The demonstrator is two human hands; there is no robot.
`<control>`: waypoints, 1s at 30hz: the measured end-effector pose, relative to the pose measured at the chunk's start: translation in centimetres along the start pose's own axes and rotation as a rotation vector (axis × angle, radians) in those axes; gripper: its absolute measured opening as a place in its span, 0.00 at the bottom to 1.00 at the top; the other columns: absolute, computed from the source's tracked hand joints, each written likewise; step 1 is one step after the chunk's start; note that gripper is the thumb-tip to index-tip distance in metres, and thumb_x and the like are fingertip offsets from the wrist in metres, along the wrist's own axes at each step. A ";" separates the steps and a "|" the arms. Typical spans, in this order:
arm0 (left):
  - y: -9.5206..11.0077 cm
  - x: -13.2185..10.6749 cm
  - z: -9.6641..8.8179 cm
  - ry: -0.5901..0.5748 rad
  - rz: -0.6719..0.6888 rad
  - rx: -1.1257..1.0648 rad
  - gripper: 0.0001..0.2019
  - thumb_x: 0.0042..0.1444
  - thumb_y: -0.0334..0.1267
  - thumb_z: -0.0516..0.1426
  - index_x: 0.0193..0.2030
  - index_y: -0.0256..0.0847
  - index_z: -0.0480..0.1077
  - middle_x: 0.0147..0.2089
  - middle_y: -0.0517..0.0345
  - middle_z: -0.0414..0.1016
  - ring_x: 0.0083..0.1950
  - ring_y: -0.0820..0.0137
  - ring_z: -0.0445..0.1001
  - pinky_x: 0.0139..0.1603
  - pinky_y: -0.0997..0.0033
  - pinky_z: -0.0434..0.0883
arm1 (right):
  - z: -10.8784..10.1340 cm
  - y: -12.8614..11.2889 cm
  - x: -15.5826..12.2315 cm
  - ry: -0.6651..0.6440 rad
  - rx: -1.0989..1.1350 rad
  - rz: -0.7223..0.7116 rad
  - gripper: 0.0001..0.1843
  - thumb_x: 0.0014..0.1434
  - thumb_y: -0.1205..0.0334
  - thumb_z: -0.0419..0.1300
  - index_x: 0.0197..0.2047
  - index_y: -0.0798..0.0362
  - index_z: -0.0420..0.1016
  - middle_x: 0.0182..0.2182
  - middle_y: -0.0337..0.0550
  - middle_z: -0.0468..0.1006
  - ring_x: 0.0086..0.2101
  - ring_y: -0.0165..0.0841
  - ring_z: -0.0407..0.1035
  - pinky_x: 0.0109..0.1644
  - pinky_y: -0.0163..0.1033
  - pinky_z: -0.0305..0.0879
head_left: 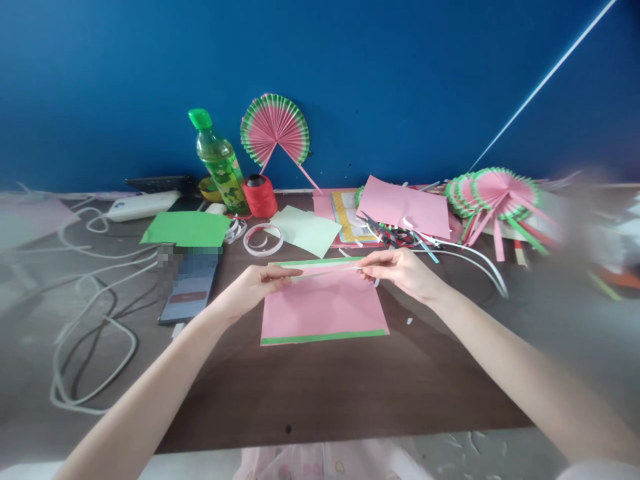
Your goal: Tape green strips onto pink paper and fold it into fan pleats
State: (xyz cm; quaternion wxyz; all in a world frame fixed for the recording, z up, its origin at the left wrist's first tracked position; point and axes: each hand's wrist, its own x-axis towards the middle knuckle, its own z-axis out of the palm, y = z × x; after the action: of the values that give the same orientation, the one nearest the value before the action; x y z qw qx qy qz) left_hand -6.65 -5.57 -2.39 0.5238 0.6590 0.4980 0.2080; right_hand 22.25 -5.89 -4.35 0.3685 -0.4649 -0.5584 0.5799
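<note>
From where I stand, a thin pale strip (327, 271) runs sideways between the two hands, its ends in closed thumb-and-finger pinches, left (267, 279) and right (395, 270), neither hand nearer. Whether it touches the pink sheet (323, 303) beneath, I can't tell. Just beyond the fingers lies that sheet's green far edge; its near one sits bodyward, brown tabletop (350, 390) stretching on between the forearms. The tape roll (263, 253) crowds in beyond the left hand.
</note>
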 end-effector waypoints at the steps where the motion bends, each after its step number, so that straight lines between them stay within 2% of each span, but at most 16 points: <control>1: 0.1 -0.2 0.1 -0.015 -0.007 -0.005 0.19 0.52 0.44 0.56 0.49 0.40 0.73 0.54 0.52 0.72 0.56 0.61 0.67 0.56 0.65 0.62 | 0.1 0.0 -0.1 0.003 0.013 0.001 0.13 0.45 0.57 0.67 0.35 0.54 0.80 0.28 0.43 0.79 0.31 0.31 0.71 0.39 0.39 0.66; 5: 0.0 -0.6 0.4 -0.032 0.003 0.014 0.18 0.52 0.43 0.56 0.50 0.41 0.72 0.54 0.53 0.71 0.57 0.61 0.67 0.57 0.63 0.62 | 0.5 0.0 -0.4 0.045 0.017 0.010 0.13 0.45 0.55 0.66 0.32 0.56 0.79 0.26 0.43 0.78 0.29 0.31 0.71 0.39 0.41 0.67; 9: -0.5 -0.7 0.3 -0.016 0.010 0.046 0.18 0.51 0.44 0.56 0.48 0.42 0.74 0.53 0.54 0.73 0.55 0.61 0.68 0.56 0.64 0.63 | 0.6 -0.1 -0.7 0.099 -0.033 0.007 0.15 0.43 0.56 0.67 0.34 0.56 0.78 0.25 0.42 0.77 0.28 0.30 0.71 0.37 0.41 0.67; 13: -0.9 -0.7 0.0 -0.067 -0.048 0.036 0.18 0.50 0.45 0.57 0.48 0.43 0.74 0.49 0.55 0.75 0.47 0.64 0.72 0.50 0.67 0.67 | 0.4 0.0 -1.0 0.115 -0.101 0.000 0.16 0.45 0.56 0.66 0.35 0.57 0.76 0.27 0.43 0.78 0.29 0.32 0.72 0.38 0.41 0.69; 17: -1.3 -0.6 -0.1 -0.022 -0.075 0.055 0.18 0.50 0.45 0.57 0.46 0.40 0.75 0.38 0.54 0.78 0.37 0.68 0.73 0.44 0.68 0.69 | 0.3 -0.1 -1.1 0.103 -0.159 0.003 0.14 0.47 0.56 0.64 0.35 0.57 0.76 0.29 0.46 0.79 0.30 0.33 0.73 0.36 0.40 0.69; 22: -1.3 -0.5 0.0 0.035 -0.062 0.116 0.15 0.47 0.42 0.58 0.40 0.39 0.75 0.39 0.54 0.78 0.37 0.66 0.74 0.40 0.69 0.71 | 0.4 -0.4 -1.2 0.022 -0.268 0.080 0.13 0.48 0.57 0.62 0.34 0.58 0.76 0.29 0.47 0.79 0.29 0.34 0.74 0.32 0.39 0.70; 25: -0.8 -0.8 -0.1 0.048 -0.054 0.189 0.12 0.46 0.41 0.58 0.37 0.40 0.75 0.35 0.56 0.78 0.35 0.67 0.75 0.38 0.70 0.71 | 0.6 -0.6 -1.4 -0.001 -0.354 0.109 0.11 0.49 0.57 0.61 0.32 0.57 0.76 0.26 0.45 0.78 0.28 0.35 0.74 0.31 0.38 0.69; 30: -0.8 -0.5 -0.2 0.034 -0.029 0.321 0.08 0.45 0.40 0.58 0.31 0.40 0.75 0.31 0.57 0.78 0.33 0.67 0.75 0.36 0.71 0.70 | 1.0 -0.1 -1.4 -0.010 -0.458 0.056 0.08 0.49 0.58 0.61 0.30 0.55 0.75 0.27 0.43 0.79 0.31 0.35 0.74 0.38 0.41 0.69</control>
State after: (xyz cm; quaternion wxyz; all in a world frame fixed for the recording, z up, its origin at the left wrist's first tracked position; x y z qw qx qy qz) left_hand -7.40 -5.96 -2.86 0.4062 0.7235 0.5430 0.1294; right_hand 21.75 -7.52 -4.12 0.2340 -0.5489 -0.6641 0.4505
